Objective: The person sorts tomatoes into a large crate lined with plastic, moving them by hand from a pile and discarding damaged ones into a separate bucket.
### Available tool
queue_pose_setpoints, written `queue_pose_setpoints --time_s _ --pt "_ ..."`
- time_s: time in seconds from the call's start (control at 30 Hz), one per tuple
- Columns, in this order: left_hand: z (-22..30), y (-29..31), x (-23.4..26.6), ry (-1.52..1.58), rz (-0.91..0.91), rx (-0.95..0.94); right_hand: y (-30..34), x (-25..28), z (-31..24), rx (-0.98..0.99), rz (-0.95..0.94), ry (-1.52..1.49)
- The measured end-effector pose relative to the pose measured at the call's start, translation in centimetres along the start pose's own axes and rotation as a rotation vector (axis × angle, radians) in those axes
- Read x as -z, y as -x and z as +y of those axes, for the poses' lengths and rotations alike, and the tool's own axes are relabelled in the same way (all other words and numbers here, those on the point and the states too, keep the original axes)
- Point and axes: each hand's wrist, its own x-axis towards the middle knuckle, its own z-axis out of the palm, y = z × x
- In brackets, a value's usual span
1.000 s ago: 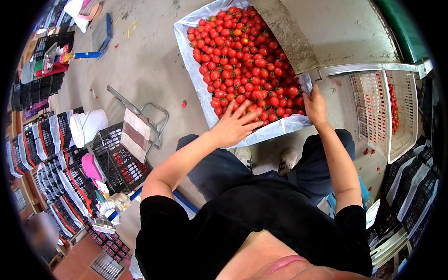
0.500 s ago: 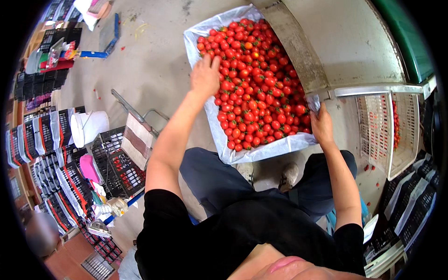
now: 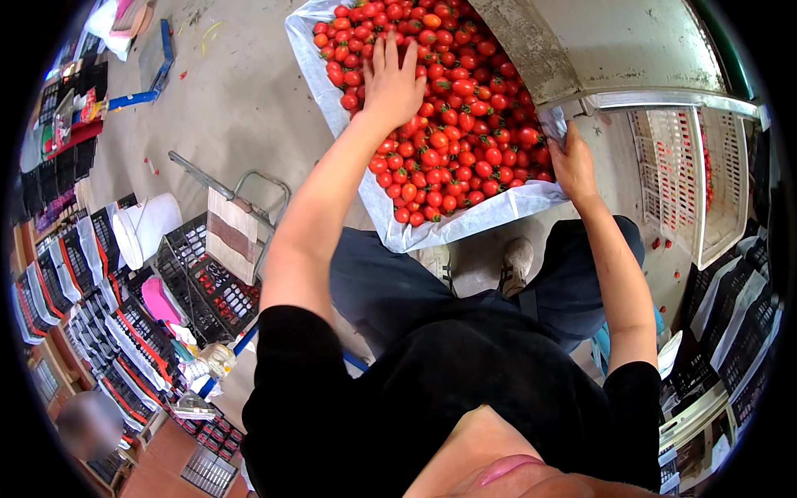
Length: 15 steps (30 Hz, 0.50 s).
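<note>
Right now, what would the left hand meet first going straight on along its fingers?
Most likely more red tomatoes, lying just beyond the left hand; depth is unclear, so it may be touching some beneath it.

L grip [image 3: 394, 93] further o/ toms [image 3: 452, 153], fingers [image 3: 390, 56] re-spread

i wear a black top [image 3: 465, 365] with short sleeves [image 3: 290, 353] and an open neckline, dark blue-grey trousers [image 3: 378, 278], and pale shoes [image 3: 518, 256] with dark markings. my left hand [image 3: 395, 93] and right hand [image 3: 575, 166] are bare, as are my forearms [image 3: 618, 266].
</note>
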Motion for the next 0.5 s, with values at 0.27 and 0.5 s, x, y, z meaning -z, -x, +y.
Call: queue_pose_setpoints --time_s 0.27,0.5 --pt "6.5 14.6 6.6 0.284 -0.424 -0.266 0.0 0.5 -1.5 -0.093 -0.057 0.000" --pt "5.9 16.7 10.5 0.195 -0.257 -0.254 0.0 0.1 -0.2 -0.037 -0.009 -0.035"
